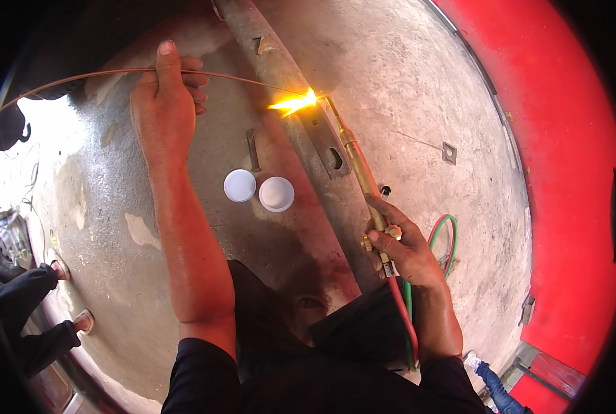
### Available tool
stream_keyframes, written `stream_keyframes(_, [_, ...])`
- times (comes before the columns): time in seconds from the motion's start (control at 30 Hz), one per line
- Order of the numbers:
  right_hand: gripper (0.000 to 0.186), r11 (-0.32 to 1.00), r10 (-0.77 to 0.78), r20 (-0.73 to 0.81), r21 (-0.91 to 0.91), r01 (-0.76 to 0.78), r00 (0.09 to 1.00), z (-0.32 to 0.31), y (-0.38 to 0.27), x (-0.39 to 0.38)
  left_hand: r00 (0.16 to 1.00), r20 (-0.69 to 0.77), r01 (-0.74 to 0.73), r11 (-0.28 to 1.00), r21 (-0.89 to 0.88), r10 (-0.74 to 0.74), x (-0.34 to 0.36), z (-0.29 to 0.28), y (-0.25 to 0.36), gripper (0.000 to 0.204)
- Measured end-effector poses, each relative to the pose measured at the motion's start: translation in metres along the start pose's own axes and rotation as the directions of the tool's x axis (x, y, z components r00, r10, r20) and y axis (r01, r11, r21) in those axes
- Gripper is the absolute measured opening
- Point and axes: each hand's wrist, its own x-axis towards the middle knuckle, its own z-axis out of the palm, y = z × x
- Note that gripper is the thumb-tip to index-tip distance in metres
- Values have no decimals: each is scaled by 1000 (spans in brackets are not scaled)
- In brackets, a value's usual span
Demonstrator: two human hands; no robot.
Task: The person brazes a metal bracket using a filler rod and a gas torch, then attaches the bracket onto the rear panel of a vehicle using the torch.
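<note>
My left hand [166, 103] pinches a long thin copper-coloured filler rod [235, 77] between thumb and fingers. The rod bows out to the left, and its right end meets a bright yellow flame [295, 103]. In my right hand [408, 245] is a brass gas torch [363, 165], gripped round its handle near the valve knobs. Its bent tip points left at a long metal beam [280, 55] running away from me. Flame glare hides the exact spot being heated. A flat metal plate with an oval hole [334, 159] lies along the beam, just nearer than the flame.
Red and green hoses [406, 317] trail from the torch. Left of the beam are a white lid [239, 185], a round white tub [276, 194] and a bolt [253, 150]. A square washer plate [448, 153] lies at right. Another person's legs [45, 310] show at left; a red panel [549, 138] curves along the right.
</note>
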Motion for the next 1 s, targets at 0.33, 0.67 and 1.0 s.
stream_keyframes(0.33, [59,999,53,0,6,-53,999,-2,2,1,999,-25,-23,1000,12,23,-3,-3,8,63])
stream_keyframes(0.67, [58,998,20,-10,-61,-21,1000,-3,3,1,1000,-15,-16,1000,14,17,-3,-1,6,63])
stream_keyframes(1.0, [58,997,43,28,58,-45,999,1,-3,-2,1000,-19,-23,999,23,24,-3,-1,5,63])
